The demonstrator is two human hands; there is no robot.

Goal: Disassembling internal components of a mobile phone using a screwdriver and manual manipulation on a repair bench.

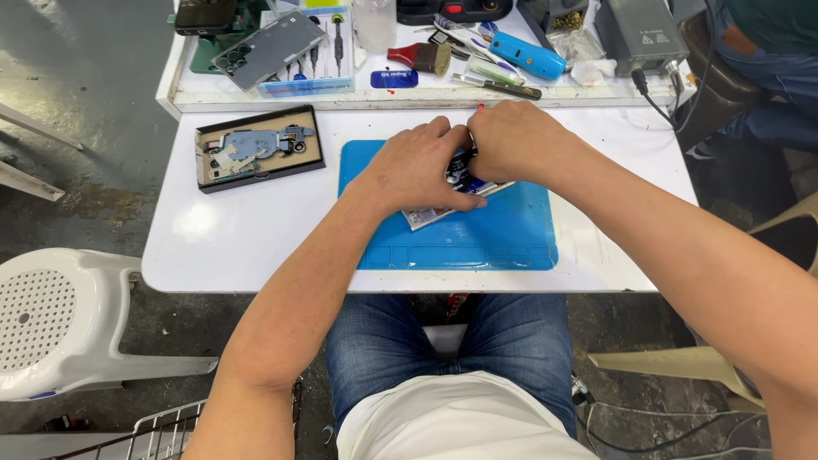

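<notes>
Both my hands are clamped on the opened phone [443,209] lying on the blue mat [511,238]. Left hand [417,170] presses flat over it, thumb along the edge; right hand [515,140] is pinched shut at its top end. Parts tray [256,149] sits off left on the table [221,247].

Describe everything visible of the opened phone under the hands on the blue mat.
The opened phone lies flat on the blue mat, slightly skewed to its edges. Only a pale lower edge and corner, plus dark and blue inner parts between the hands, can be seen. The left hand covers its left side, thumb along the lower edge; the right hand presses on from above right. Finer detail is hidden.
</notes>
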